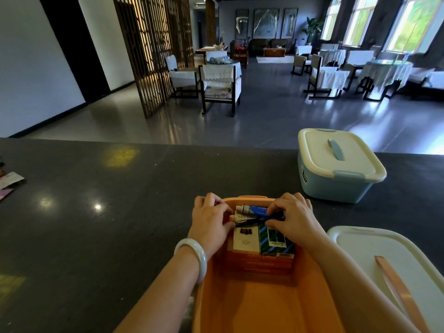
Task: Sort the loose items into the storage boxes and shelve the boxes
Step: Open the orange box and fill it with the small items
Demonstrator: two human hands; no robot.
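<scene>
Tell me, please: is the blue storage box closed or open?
Closed. The blue storage box has its cream lid seated flat on top, beyond the open orange box.

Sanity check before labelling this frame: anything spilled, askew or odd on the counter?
Nothing spilled or damaged. The orange box is open, its lid lying beside it on the right; both hands, left hand and right hand, are arranging a dark pen inside. A few packets sit unsorted at the counter's far left edge.

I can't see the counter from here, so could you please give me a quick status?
Both hands, left and right, pinching a pen inside the open orange box. Its lid lies alongside. Blue box closed. Nothing in the way.
</scene>
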